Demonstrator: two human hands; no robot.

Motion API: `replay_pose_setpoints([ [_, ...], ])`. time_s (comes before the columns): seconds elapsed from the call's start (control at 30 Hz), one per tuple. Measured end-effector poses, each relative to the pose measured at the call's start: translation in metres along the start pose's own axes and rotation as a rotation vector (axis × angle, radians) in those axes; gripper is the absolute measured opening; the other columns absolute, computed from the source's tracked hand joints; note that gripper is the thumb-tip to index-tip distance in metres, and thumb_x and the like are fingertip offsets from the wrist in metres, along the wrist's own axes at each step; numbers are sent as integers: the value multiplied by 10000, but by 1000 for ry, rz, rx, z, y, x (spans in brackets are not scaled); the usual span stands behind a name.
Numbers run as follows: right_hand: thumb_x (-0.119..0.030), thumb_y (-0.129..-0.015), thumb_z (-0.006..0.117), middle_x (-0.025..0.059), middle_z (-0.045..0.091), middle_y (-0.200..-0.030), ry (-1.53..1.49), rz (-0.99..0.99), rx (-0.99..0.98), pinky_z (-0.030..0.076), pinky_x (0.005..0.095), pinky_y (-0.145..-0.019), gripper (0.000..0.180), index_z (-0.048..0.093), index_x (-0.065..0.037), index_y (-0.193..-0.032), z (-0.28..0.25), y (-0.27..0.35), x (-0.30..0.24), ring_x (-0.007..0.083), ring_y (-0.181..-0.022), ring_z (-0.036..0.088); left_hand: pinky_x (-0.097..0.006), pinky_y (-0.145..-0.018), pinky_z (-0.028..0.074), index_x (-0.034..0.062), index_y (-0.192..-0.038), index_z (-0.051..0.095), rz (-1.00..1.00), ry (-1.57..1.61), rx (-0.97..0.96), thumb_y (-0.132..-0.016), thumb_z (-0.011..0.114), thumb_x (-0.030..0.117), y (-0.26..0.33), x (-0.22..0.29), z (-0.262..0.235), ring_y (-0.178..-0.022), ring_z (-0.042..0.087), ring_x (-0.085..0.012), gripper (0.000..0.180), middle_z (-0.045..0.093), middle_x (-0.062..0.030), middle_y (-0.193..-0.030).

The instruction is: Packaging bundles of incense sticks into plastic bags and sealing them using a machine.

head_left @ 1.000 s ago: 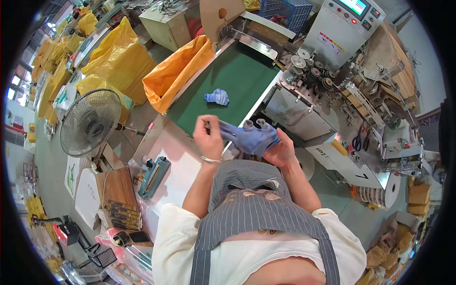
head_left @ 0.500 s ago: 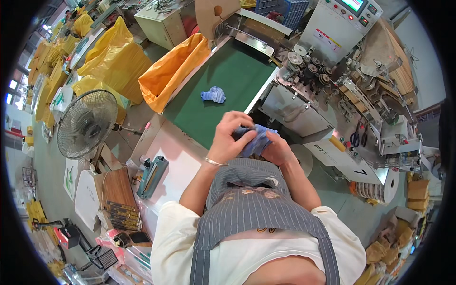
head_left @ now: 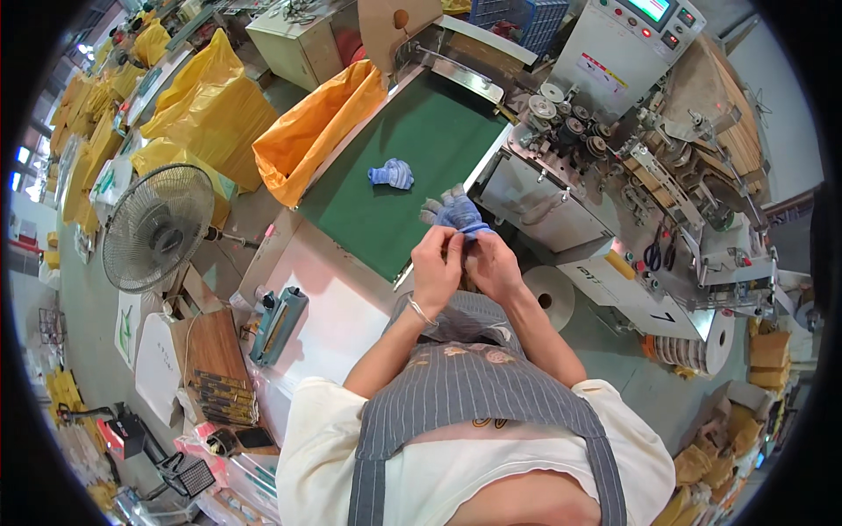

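Observation:
Both my hands grip the lower edge of a blue knitted glove [head_left: 459, 216], whose grey fingers point up and away from me. My left hand [head_left: 436, 270], with a bracelet at its wrist, pinches the cuff on the left. Pressed close beside it, my right hand [head_left: 494, 269] holds the cuff's right side. The glove is raised over the near right edge of a green conveyor belt [head_left: 351, 215]. Farther off on that belt lies a bunched blue knitted bundle [head_left: 391, 174], apart from my hands.
An orange bag [head_left: 307, 140] stands open along the belt's left side. To the right is a machine with a control panel [head_left: 645, 22] and several pulleys. A fan [head_left: 158, 228] and a teal bar-shaped device [head_left: 279, 326] are at left. A white roll [head_left: 544, 300] sits by my right forearm.
The glove was crumpled between my hands; now it is spread with its fingers upward. Both hands have turned and come together at its cuff. The bundle on the belt stays put.

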State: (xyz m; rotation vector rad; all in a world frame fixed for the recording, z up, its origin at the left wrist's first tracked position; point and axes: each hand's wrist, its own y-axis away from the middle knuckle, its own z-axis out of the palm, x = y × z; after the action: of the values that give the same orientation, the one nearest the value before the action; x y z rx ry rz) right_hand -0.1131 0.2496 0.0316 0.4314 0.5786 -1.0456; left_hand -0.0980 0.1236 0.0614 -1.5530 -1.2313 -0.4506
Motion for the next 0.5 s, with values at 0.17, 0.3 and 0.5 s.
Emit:
replay_pose_setpoints([
  [0.17,-210,-954,336,117,560,-1152,-30,91,237,457,384,-876,301,506,-41,-1135,33,-17,-10,242,-1069,536,-233,-545,358,4,-836,509,-232,461,-228,-907,496,110,13,20,-4,-602,424,-94,128,470,-25,-670],
  [0.3,-249,-944,348,144,521,-1219,-560,130,-19,435,481,-903,367,465,-49,-1228,9,-22,-6,298,-1070,530,-269,-533,359,2,-802,484,-84,388,-280,-905,485,122,20,21,-4,-578,435,-156,158,457,-80,-657],
  [0.5,-269,-936,350,164,472,-1280,-417,45,-13,343,506,-999,449,398,-16,-1304,57,-8,-39,323,-1137,476,-308,-563,383,-3,-801,485,-245,529,-426,-880,500,104,17,20,-22,-608,474,-236,134,475,-104,-678],
])
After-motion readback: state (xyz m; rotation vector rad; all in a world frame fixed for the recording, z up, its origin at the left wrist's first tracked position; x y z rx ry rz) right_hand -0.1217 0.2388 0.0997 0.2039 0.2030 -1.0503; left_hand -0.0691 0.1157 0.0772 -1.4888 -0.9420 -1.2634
